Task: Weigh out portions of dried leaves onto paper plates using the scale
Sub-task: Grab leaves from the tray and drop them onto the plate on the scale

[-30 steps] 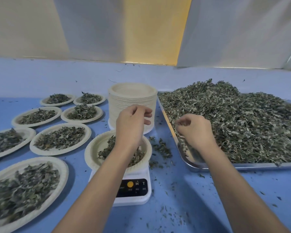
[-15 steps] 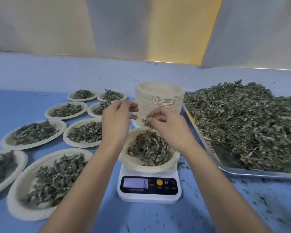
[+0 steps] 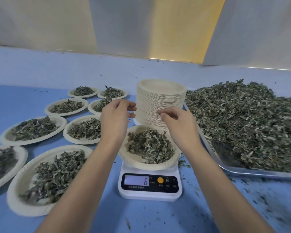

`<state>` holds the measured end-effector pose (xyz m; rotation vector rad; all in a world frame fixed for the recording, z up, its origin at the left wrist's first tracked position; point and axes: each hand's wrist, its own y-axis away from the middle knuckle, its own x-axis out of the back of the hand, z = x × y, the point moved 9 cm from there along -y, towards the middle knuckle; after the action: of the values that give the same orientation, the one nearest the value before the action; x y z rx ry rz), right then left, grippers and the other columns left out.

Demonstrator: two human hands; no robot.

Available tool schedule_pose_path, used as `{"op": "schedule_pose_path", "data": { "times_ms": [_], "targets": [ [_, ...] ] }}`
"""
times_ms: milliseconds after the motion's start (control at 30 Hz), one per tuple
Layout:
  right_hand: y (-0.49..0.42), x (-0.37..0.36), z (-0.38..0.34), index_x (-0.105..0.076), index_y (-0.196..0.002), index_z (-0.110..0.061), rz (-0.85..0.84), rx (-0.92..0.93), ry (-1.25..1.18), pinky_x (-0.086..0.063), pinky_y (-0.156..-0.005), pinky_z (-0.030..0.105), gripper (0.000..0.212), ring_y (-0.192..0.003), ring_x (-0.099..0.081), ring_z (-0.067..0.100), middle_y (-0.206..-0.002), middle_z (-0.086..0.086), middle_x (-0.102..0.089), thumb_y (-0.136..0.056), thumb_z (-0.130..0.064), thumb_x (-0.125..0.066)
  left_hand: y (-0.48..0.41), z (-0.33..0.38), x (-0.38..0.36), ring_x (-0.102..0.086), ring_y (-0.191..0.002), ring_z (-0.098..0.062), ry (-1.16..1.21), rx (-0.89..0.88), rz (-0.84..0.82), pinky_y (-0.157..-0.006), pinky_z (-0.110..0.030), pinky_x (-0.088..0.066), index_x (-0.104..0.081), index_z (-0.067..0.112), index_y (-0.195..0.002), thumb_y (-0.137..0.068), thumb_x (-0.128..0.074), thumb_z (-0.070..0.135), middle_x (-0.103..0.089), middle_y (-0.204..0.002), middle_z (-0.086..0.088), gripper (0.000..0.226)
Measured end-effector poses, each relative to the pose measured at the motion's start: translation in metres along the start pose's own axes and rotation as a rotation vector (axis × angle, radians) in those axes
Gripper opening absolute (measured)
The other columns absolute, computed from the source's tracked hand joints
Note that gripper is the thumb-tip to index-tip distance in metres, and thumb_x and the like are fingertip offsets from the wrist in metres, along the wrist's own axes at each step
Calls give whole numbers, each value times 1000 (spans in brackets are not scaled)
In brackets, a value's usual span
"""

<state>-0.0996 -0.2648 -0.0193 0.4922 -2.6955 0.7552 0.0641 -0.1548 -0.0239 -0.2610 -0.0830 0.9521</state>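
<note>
A white digital scale (image 3: 149, 185) stands in front of me, its display reading 6. On it rests a paper plate (image 3: 138, 163) holding a small heap of dried leaves (image 3: 149, 144). My left hand (image 3: 115, 117) hovers over the plate's left rim, fingers loosely curled and apart, nothing in them. My right hand (image 3: 178, 122) hovers over the plate's far right side, fingers parted and holding nothing. To the right, a metal tray (image 3: 242, 172) carries a large pile of dried leaves (image 3: 245, 123).
A tall stack of unused paper plates (image 3: 160, 100) stands just behind the scale. Several filled plates (image 3: 49, 175) cover the blue table (image 3: 158, 217) to the left. Leaf crumbs litter the table at the right front. A pale wall runs along the back.
My right hand came from the tray to the plate on the scale, and its fingers have opened above the heap. My left hand stayed above the plate. The view shifted left.
</note>
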Motion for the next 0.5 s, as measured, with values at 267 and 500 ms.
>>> {"op": "schedule_pose_path", "data": {
  "times_ms": [267, 500],
  "targets": [
    [7, 7, 45, -70, -94, -24, 80, -263, -227, -47, -98, 37, 27, -104, -61, 11, -100, -11, -67, -92, -12, -46, 4, -8, 7, -63, -80, -7, -49, 11, 2, -67, -21, -43, -67, 19, -81, -94, -41, 17, -70, -86, 3, 29],
    [17, 1, 63, -69, -87, -28, 86, -319, -285, -46, -100, 36, 28, -108, -60, 12, -102, -9, -69, -92, -11, -47, 8, -34, 10, -54, -114, -9, -2, 145, -36, -103, -31, -37, -61, 25, -108, -96, -34, 21, -63, -118, 5, 30]
  ]
}}
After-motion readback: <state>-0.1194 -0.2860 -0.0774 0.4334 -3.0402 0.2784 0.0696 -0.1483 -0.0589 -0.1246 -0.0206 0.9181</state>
